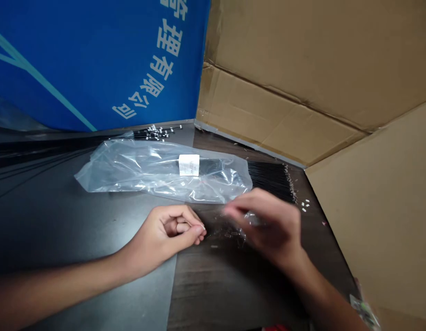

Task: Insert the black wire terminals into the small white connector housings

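My left hand (176, 232) is over the table, thumb and forefinger pinched together on a small white piece (204, 227) that barely shows at the fingertips. My right hand (268, 223) is blurred by motion, to the right and slightly higher. Its thumb and forefinger come together at the tips; what they hold, if anything, is lost in the blur. Behind both hands lies a clear plastic bag (144, 165) with a white label (189, 165). A bundle of thin black wires (270, 179) sticks out of its right end, partly hidden by my right hand.
Several black wires with white connectors (158, 132) lie at the back left. Loose white pieces (305, 205) and small clear bits (230, 233) are scattered on the dark table (206, 285). A blue panel (95, 59) and cardboard (285, 59) stand behind as walls.
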The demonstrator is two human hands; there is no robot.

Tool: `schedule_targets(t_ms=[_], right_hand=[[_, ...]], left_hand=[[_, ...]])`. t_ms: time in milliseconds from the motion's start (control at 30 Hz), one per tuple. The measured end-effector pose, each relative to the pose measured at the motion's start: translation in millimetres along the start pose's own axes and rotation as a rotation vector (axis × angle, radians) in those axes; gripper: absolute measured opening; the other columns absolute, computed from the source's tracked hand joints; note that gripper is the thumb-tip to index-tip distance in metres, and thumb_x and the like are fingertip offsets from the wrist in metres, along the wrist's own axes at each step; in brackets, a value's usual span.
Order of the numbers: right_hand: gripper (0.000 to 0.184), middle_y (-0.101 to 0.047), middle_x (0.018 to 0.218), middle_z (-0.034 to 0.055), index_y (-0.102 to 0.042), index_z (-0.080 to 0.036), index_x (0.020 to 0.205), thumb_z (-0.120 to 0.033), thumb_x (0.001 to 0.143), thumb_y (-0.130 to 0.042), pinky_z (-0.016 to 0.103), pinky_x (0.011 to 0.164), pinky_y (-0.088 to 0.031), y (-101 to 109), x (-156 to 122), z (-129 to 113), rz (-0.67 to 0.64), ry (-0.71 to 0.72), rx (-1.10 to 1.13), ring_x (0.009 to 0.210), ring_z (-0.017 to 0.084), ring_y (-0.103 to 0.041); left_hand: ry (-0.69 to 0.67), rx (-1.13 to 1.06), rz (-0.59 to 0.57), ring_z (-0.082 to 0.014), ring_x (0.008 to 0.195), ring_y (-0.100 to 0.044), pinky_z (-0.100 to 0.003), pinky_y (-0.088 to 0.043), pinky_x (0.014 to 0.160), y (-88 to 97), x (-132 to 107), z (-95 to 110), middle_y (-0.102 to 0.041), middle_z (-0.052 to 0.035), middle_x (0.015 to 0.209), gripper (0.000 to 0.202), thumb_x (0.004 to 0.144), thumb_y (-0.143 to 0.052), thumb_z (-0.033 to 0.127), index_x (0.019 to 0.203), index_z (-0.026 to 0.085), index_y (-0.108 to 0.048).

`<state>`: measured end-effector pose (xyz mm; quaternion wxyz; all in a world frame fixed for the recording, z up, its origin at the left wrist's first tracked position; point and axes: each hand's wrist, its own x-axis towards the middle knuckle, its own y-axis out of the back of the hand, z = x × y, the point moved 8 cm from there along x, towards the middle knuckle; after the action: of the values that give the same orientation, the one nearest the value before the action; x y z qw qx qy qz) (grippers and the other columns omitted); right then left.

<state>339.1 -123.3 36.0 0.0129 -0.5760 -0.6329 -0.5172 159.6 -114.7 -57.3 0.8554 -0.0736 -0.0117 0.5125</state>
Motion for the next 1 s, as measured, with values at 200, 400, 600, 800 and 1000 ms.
schedule_targets(t_ms=[200,400,600,800,1000], right_hand=[[0.019,-0.078,0.103,0.0066,-0.080,-0.015,0.105,-0.017,0.087,-0.079,0.039,0.086,-0.057,25,-7,112,-0.162,-0.527,-0.537,0.093,0.023,-0.072],[0.005,-0.075,0.095,0.0028,-0.079,-0.019,0.092,-0.017,0.089,-0.076,0.036,0.083,-0.050,23,-9,140,-0.354,-0.592,-0.569,0.089,0.020,-0.068],[0.008,-0.077,0.101,0.0017,-0.080,-0.021,0.094,-0.020,0.092,-0.073,0.035,0.086,-0.048,42,-7,138,-0.384,-0.578,-0.559,0.092,0.019,-0.069],[0.005,-0.077,0.092,-0.0005,-0.080,-0.022,0.089,-0.023,0.091,-0.075,0.032,0.082,-0.047,64,-4,137,-0.344,-0.620,-0.521,0.082,0.015,-0.067],[0.006,-0.079,0.097,0.0021,-0.083,-0.023,0.086,-0.028,0.086,-0.079,0.032,0.084,-0.050,94,-4,138,-0.217,-0.702,-0.441,0.086,0.017,-0.071]], left_hand=[[-0.091,0.036,-0.007,-0.0106,0.076,-0.073,-0.015,-0.060,0.072,-3.6,-4,11,-0.076,-0.0102,0.090,0.012,0.089,-0.076,0.015,0.079,0.010,-0.071],[-0.052,0.047,-0.062,-0.0124,0.080,-0.073,-0.020,-0.062,0.076,-5.6,-4,0,-0.075,-0.0115,0.094,0.011,0.093,-0.075,0.018,0.087,0.009,-0.071],[-0.022,0.051,-0.059,-0.0132,0.080,-0.072,-0.021,-0.061,0.074,-6.1,-2,-3,-0.074,-0.0117,0.093,0.016,0.091,-0.078,0.022,0.087,0.009,-0.070],[-0.001,0.088,-0.074,-0.0137,0.082,-0.072,-0.021,-0.060,0.076,-6.4,-2,-2,-0.074,-0.0116,0.092,0.019,0.092,-0.077,0.027,0.088,0.010,-0.070],[0.023,0.111,-0.075,-0.0156,0.083,-0.072,-0.024,-0.061,0.077,-7.5,-1,-1,-0.074,-0.0125,0.093,0.023,0.093,-0.077,0.032,0.088,0.010,-0.069]])
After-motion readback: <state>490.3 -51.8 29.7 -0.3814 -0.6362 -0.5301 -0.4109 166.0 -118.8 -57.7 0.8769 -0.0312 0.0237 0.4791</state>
